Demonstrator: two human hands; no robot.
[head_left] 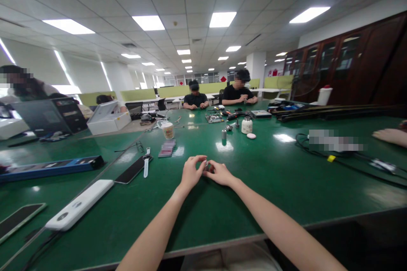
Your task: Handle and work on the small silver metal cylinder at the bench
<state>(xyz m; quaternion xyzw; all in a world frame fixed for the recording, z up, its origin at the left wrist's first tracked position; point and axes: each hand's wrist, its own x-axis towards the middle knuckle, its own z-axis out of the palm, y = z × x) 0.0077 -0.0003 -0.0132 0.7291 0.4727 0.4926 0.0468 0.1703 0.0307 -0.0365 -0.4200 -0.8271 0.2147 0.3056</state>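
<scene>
My left hand (191, 172) and my right hand (221, 173) meet over the green tabletop (254, 190), fingers curled and closed. Between their fingertips is a small shiny metal piece (206, 164), mostly covered, so its kind does not show. Beyond my hands a small metal cylinder (224, 136) stands upright. Behind it lie small dark metal parts (229, 128). Near these is a white patterned jar (246, 126), with a round pink lid (251, 136) flat in front of it.
Left of my hands are a white watch (146, 163), a dark phone (130, 170), a white power strip (81, 204) and a paper cup (167, 129). Black cables (343, 167) spread on the right, near another person's hand (391, 136). Two people sit at the far end.
</scene>
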